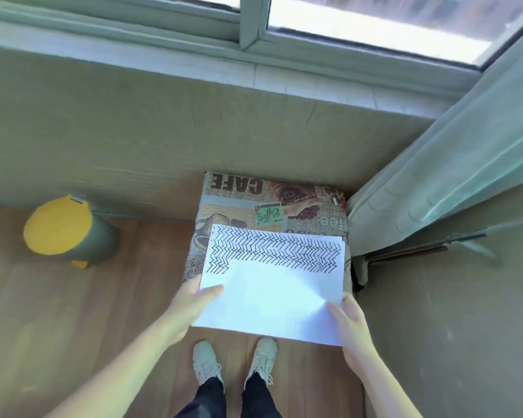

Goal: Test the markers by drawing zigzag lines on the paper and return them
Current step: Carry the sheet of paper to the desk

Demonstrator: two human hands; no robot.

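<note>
Standing right at the bottom edge you get two pale sneakers [234,365] and dark trouser legs, cut off by the frame. Just above them the left hand [194,303] pinches the near-left edge of the paper [272,300], thumb on top and the other fingers hidden underneath. The right hand [349,321] grips the near-right corner the same way, so most of its fingers are out of sight too. A second sheet edge peeks out along the far and right sides, so it looks like more than one page, hard to say how many. Black zigzag rows fill the far part of the sheet, near part is blank. The paper is over a stool or small worktop with a coffee-print cover [272,203], mostly hidden; can't tell if it's touching. No markers visible. Wood floor [73,312], a yellow-lidded bin [64,229] off left, curtain [453,182] right, window [375,22] above the sill.
</note>
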